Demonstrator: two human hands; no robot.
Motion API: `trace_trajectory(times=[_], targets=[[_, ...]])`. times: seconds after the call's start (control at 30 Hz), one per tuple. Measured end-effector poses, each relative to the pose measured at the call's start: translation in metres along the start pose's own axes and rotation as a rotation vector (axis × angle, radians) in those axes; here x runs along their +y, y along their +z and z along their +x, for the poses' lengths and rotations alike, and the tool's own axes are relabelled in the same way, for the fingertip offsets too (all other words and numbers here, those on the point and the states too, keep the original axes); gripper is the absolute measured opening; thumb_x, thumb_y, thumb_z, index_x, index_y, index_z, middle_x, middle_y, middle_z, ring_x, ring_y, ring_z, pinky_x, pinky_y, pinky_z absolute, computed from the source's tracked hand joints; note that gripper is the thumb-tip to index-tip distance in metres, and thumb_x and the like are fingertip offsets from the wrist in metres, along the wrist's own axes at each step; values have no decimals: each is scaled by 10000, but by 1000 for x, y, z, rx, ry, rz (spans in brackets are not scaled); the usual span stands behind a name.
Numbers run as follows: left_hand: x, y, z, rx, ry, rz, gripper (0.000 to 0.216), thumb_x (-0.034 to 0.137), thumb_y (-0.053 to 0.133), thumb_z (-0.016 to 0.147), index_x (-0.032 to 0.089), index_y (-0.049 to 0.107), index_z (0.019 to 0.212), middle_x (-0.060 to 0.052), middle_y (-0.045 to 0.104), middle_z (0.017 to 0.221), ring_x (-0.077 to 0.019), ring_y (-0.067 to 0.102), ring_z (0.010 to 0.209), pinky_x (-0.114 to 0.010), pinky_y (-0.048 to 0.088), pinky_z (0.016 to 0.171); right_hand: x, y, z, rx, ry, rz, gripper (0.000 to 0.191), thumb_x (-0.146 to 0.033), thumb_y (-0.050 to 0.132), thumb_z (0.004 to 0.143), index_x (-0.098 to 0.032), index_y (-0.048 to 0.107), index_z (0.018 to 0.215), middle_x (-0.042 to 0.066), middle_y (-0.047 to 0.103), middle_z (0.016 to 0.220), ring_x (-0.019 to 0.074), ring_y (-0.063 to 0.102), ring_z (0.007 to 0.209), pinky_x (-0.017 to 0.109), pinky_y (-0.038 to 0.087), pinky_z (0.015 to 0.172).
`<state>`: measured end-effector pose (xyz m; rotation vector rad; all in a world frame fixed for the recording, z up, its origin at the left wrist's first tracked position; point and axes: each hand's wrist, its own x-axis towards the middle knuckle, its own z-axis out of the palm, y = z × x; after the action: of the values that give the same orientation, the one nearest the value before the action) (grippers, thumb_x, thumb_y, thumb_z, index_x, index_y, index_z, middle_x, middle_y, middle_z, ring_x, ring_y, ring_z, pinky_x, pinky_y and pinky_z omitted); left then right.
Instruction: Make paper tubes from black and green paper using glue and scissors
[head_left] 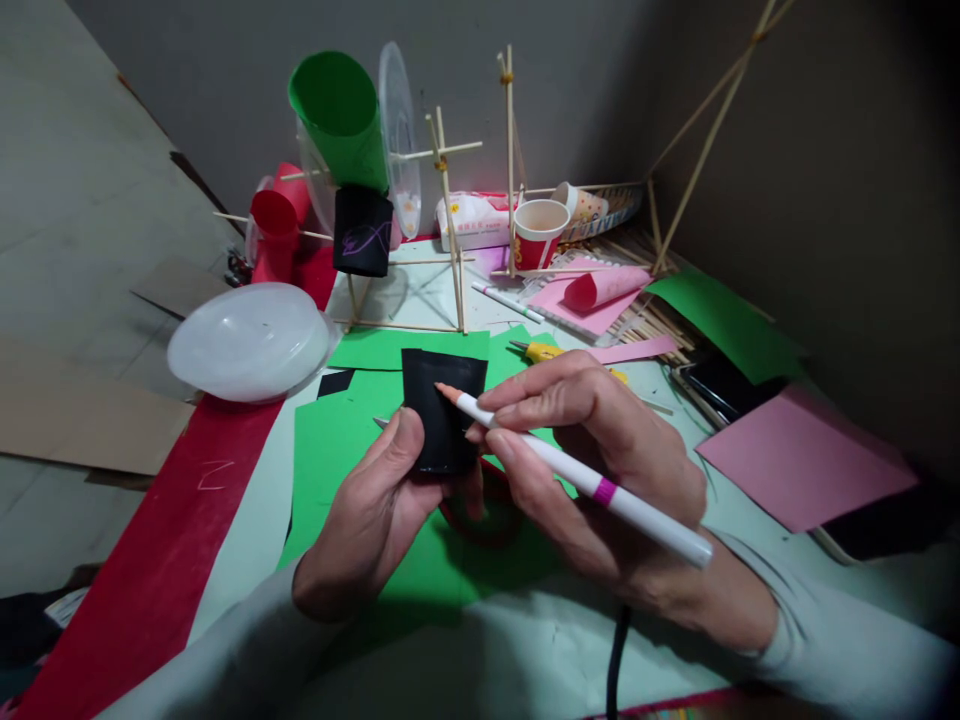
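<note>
Currently, the left hand's (367, 525) grip is clamped on the black paper piece (448, 432), thumb on its near face, held up above green sheets (337, 450) on the table (570, 640). The right hand's (626, 440) grip is pinched around a white pen (562, 464) with a purple band; its peach tip is at the black face, contact uncertain.

Markings: red strip (187, 560), left, bears one pale angular stroke, like an N or Z. Black tube (364, 255), below the green tube (349, 160), carries looping purple lines. Tissue pack (476, 235) at the wall has small red print, too small to read. Beside it, the red paper cup (527, 250) shows pale lettering, illegible. Second pen (510, 303), purple-banded, lies behind the green sheets.
</note>
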<state>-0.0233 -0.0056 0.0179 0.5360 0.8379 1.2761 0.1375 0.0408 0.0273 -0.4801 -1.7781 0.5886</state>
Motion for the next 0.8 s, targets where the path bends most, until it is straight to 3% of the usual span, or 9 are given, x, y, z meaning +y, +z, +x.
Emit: trace_trajectory(times=[0.17, 0.43, 0.6, 0.7, 0.8], targets=[[-2, -4, 1, -10, 20, 18, 453, 345, 689, 962, 202, 588, 1380, -108, 712, 1161, -253, 715, 948, -358, 627, 782, 0, 0, -1, 13, 31, -18, 162, -106, 670, 910, -251, 616, 956, 71, 705, 913, 244, 711, 846, 429, 616, 717], [1, -6, 3, -17, 14, 20, 402, 519, 717, 919, 165, 707, 1109, -76, 735, 924, -192, 672, 716, -313, 588, 625, -3, -3, -1, 48, 61, -86, 137, -105, 641, 928, -234, 595, 917, 63, 680, 883, 203, 686, 805, 390, 601, 725], [6, -3, 3, 21, 12, -12, 369, 477, 625, 985, 146, 736, 1104, -108, 751, 919, -236, 711, 796, -348, 607, 684, -6, -5, 0, -1, 38, -59, 132, -81, 645, 912, -204, 601, 920, 63, 681, 871, 184, 683, 804, 362, 597, 718], [6, -3, 3, 52, -11, -17, 403, 482, 572, 1009, 134, 737, 1128, -126, 759, 949, -265, 721, 884, -385, 609, 776, -9, -5, -1, 4, 96, 29, 114, -118, 657, 923, -214, 625, 976, 48, 687, 923, 206, 713, 848, 397, 616, 765], [6, -5, 2, 62, -13, -14, 337, 434, 598, 1001, 148, 720, 1130, -113, 757, 990, -248, 715, 860, -360, 597, 742, -8, -6, 0, 71, 179, 115, 154, -160, 627, 975, -246, 659, 1100, 39, 694, 1038, 209, 739, 838, 391, 627, 719]])
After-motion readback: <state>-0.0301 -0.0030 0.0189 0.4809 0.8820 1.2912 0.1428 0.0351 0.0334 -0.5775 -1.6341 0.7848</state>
